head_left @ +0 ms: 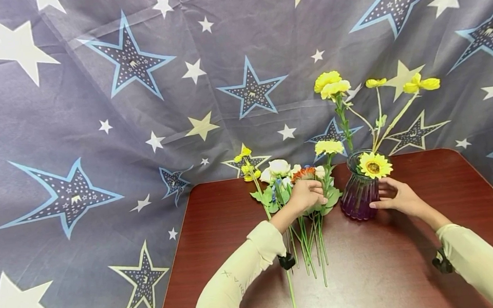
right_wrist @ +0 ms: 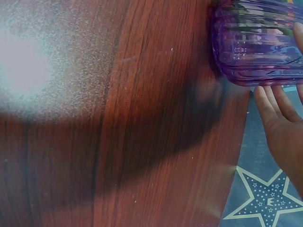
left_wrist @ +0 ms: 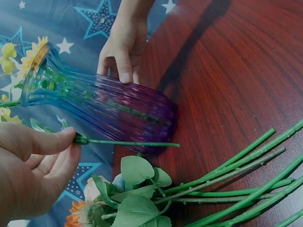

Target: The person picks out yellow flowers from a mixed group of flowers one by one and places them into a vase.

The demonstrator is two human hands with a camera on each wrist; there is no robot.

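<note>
A grey, star-printed cloth backdrop (head_left: 201,40) hangs beyond the glossy red-brown wooden table (head_left: 371,270). On the table's left lie mixed, green-stemmed loose flowers (head_left: 279,167); right of them, the ribbed blue-and-purple glass vase (head_left: 358,199) stands upright, the right hand (head_left: 400,199) gripping its right side. The left hand (head_left: 306,196) pinches a ruffled yellow flower (head_left: 328,148) by its stem.

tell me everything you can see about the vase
The vase is see-through and ribbed, glass-like, blue at the top fading to purple at the base, with a narrower neck and flared rim. It stands upright on the table, right of the loose flowers in the head view. A sunflower sits at its rim; taller yellow blooms rise from it. The right grip holds its lower body.
</note>
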